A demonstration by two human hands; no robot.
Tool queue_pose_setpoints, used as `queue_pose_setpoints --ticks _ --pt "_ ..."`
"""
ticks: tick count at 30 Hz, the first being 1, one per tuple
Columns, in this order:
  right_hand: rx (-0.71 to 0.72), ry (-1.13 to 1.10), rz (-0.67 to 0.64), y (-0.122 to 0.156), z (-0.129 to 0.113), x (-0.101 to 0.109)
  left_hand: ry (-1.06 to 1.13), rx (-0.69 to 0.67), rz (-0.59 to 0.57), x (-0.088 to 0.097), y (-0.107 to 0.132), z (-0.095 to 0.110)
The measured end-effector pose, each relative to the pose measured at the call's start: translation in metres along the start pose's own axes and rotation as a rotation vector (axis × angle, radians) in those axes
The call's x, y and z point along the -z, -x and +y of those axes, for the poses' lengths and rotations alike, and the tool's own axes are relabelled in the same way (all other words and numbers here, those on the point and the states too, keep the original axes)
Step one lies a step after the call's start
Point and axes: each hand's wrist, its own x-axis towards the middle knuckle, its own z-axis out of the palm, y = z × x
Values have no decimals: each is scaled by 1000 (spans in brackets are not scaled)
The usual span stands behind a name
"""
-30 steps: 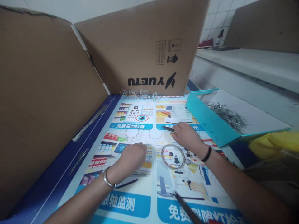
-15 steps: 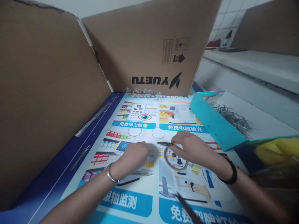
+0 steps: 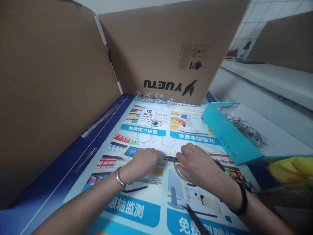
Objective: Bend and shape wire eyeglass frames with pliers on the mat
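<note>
My left hand [image 3: 143, 161] is closed in a pinch above the printed sheet; whatever its fingertips hold is too small to make out. Needle-nose pliers [image 3: 170, 159] with a yellow handle are gripped in my right hand [image 3: 198, 163], their jaws pointing left, close to the left fingertips. Partly hidden under the right hand lies a round coil [image 3: 179, 171]. Just beyond the hands, a thin wire ring [image 3: 168, 141] and a flower-shaped wire piece [image 3: 144, 139] lie flat. Several straight wires [image 3: 153, 180] rest beside the left wrist.
A dark pointed tool [image 3: 195, 217] lies near the front edge. At right stands a turquoise box [image 3: 230, 137] holding tangled wire pieces [image 3: 246, 130], with a yellow bag [image 3: 290, 169] nearer. Cardboard panels [image 3: 156, 49] wall the back and left. More wire pieces [image 3: 156, 97] line the back panel.
My right hand has turned and come slightly nearer, covering more of the coil. The plier jaws now sit closer to my left fingertips. The whole view has shifted slightly.
</note>
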Motion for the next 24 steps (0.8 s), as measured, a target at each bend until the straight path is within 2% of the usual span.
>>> queue_pose_setpoints --ticks 9,14,20,22,24 --pt "61 89 10 0 1 -5 58 69 -29 -2 -1 0" --pt "90 84 13 2 14 -11 112 73 -69 10 -3 -10" --pt "131 108 56 4 23 -16 452 103 -17 27 -6 -26" --pt "142 109 87 4 23 -16 646 81 -70 27 -7 -27" --pt "148 110 125 4 23 -16 871 92 -172 25 -8 -27"
